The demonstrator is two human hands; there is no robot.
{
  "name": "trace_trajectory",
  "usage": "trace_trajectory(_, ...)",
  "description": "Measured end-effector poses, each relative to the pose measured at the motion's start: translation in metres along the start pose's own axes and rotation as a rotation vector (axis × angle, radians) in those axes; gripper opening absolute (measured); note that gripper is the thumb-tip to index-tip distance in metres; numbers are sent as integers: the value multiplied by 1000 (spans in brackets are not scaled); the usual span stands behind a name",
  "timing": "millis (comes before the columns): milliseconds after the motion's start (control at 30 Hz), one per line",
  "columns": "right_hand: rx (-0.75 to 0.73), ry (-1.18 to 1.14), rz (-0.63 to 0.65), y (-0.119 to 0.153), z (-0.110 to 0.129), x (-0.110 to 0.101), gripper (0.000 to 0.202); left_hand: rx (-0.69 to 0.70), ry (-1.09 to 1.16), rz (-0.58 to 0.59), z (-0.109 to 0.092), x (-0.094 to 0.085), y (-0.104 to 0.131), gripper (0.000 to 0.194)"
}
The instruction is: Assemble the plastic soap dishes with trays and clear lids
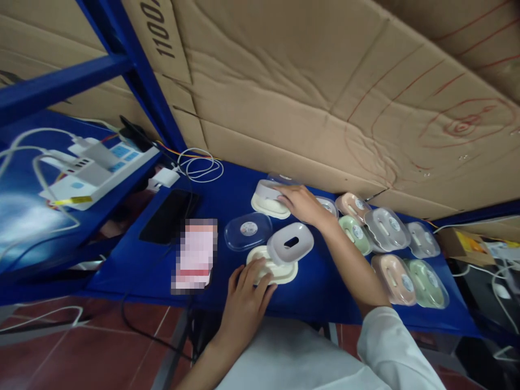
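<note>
My left hand (249, 287) rests its spread fingers on a cream oval plastic dish (280, 273), near the table's front edge. A pale grey oval tray with a dark slot (300, 241) lies tilted, overlapping that dish. Farther back, my right hand (303, 205) has its thumb and fingers around the edge of a pale grey plastic tray (266, 189). This tray sits over a second cream oval dish (270, 208), and the fingertips are partly hidden. Left of the slotted tray is a clear lid with a round sticker (248, 228).
Several lidded oval plastic boxes, including a grey one (388, 230) and a green one (426, 284), stand at the right. At the left are a phone with a blurred screen (195, 257), a black phone (168, 216) and a power strip (97, 176). Cardboard (284, 81) walls the back.
</note>
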State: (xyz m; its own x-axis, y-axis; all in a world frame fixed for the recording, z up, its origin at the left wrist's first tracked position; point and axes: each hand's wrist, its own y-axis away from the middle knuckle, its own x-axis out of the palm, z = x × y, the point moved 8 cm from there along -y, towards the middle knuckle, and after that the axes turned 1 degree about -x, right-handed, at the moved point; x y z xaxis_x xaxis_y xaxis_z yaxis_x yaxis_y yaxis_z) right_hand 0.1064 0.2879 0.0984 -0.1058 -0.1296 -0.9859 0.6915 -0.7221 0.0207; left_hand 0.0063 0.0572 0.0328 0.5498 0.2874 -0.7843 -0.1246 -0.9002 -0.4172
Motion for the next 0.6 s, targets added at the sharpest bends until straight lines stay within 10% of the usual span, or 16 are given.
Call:
trace_trajectory(100,87,-31,-109,36,-31,-25,62,-31,-34,-39,6,-3,-7,18)
trace_trajectory(300,388,-16,215,98,-95,3,94,-59,-68,-87,5,1,-17,38)
trace_trajectory(600,342,138,-103,96,-77,-34,39,-51,-114,-69,1,8,-18,29)
